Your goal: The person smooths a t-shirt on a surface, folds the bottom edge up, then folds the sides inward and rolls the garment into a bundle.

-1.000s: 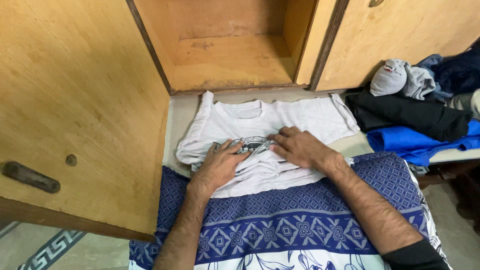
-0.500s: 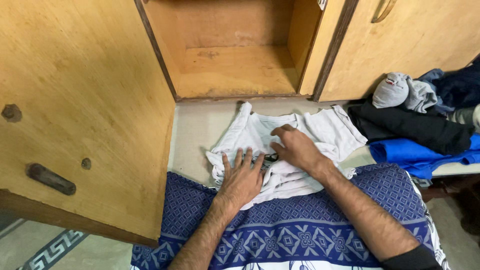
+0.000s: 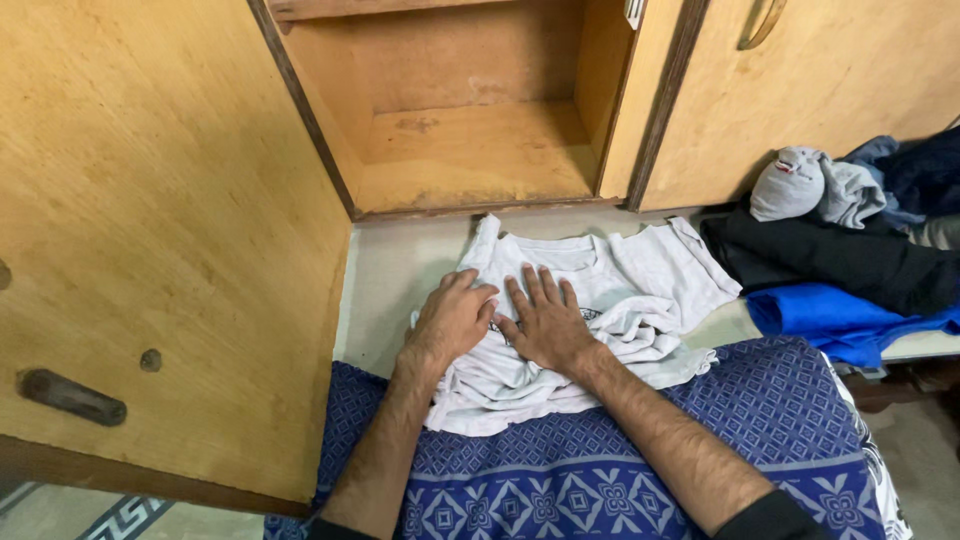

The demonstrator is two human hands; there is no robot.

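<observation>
Inside a room with pale wooden cupboards, low over a light ledge (image 3: 385,290) that runs along the cupboard fronts, with a blue-and-white patterned cloth (image 3: 620,470) spread across the near edge. Straight ahead, an open cupboard compartment (image 3: 470,150) with nothing on its shelf, its door (image 3: 170,230) swung wide to the left, a dark handle low on it. On the ledge, just in front of that opening, a white t-shirt (image 3: 640,290) lying chest-up, neckline toward the cupboard, lower part bunched and wrinkled over the patterned cloth. Left hand (image 3: 452,320) resting on the shirt's left side, fingers curled loosely onto gathered fabric, apparently pinching or pressing a fold rather than lifting it; hard to tell whether any cloth is truly gripped. Right hand (image 3: 542,322) flat beside it, fingers spread, palm down, pressing the middle of the shirt, holding nothing. To the right, well apart from both hands, a heap of other clothes: a grey garment (image 3: 815,185), a black one (image 3: 840,258), a blue one (image 3: 835,318). Judged from this: folding only begun, left side drawn inward, right sleeve and hem not yet folded, nothing placed in the compartment, the heap untouched.
</observation>
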